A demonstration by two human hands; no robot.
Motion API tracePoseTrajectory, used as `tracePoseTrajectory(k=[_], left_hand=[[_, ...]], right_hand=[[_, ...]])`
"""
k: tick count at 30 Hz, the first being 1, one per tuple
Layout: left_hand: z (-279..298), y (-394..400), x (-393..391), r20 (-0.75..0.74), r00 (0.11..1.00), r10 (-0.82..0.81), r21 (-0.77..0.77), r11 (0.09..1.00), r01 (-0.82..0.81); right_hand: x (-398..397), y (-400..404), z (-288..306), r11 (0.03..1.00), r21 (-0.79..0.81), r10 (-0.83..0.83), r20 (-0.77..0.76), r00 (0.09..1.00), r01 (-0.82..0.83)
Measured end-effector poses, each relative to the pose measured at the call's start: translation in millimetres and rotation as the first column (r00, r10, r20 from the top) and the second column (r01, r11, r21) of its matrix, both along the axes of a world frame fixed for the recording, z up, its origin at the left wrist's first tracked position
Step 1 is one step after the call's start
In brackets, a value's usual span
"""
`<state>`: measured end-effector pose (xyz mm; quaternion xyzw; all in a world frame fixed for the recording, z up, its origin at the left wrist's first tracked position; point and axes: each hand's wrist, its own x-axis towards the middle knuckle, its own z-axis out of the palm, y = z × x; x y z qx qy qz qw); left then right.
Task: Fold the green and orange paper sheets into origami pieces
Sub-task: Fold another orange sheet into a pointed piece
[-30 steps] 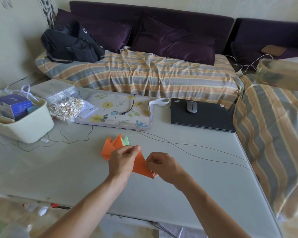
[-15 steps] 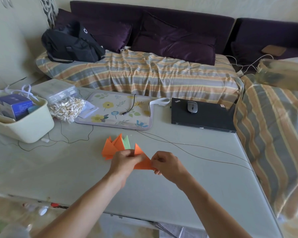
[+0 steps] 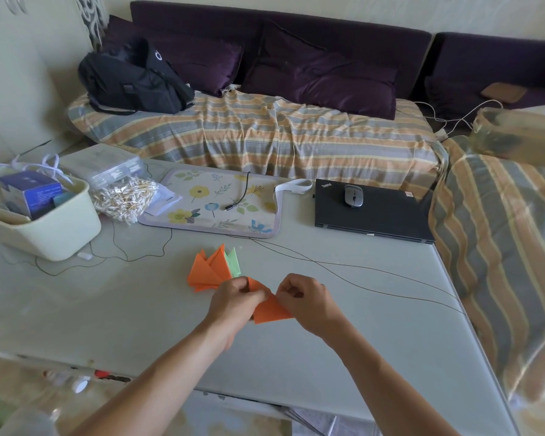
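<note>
Head view: pale tabletop (image 3: pixel 359 325), striped sofa (image 3: pixel 265 133) behind; laptop (image 3: pixel 372 215) far-right corner, bin (image 3: pixel 44 228) left edge; left hand (image 3: pixel 235 305), right hand (image 3: pixel 306 298) pinch orange paper (image 3: pixel 269 311) mid-table, folded pile (image 3: pixel 211 270) just beyond.

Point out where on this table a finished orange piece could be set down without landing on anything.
Bare table lies right of the right hand, between the thin cable and the near edge. Another bare patch sits left of the left hand, below the bin. Crowded: the back strip with bin, floral mat and laptop, and the folded pile.
</note>
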<state>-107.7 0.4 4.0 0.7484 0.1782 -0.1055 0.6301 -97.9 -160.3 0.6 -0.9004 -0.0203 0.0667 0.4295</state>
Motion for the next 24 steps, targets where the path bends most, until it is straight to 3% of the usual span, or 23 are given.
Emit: tracePoseTrajectory(k=[3,13,17,24], left_hand=[[2.2,0.5,-0.9,0.108,0.994,0.030,0.062,0.997,-0.037],[-1.6,3.3,-2.9,0.242,0.970,-0.025,0.254,0.966,-0.039],[1.6,2.5,-2.6,0.220,0.976,0.009,0.242,0.968,-0.063],[1.8,-2.1,-2.8,0.202,0.975,-0.089,0.262,0.964,0.034]], right_hand=[[-0.8,0.4,1.0,0.999,-0.039,0.007,-0.020,1.000,-0.008],[1.4,-0.6,-3.4,0.996,-0.074,-0.066,-0.095,0.993,0.059],[0.0,-0.7,-4.0,0.995,-0.092,-0.058,-0.098,0.994,0.049],[-0.9,3.6,-3.4,1.000,-0.014,0.017,0.004,1.000,-0.017]])
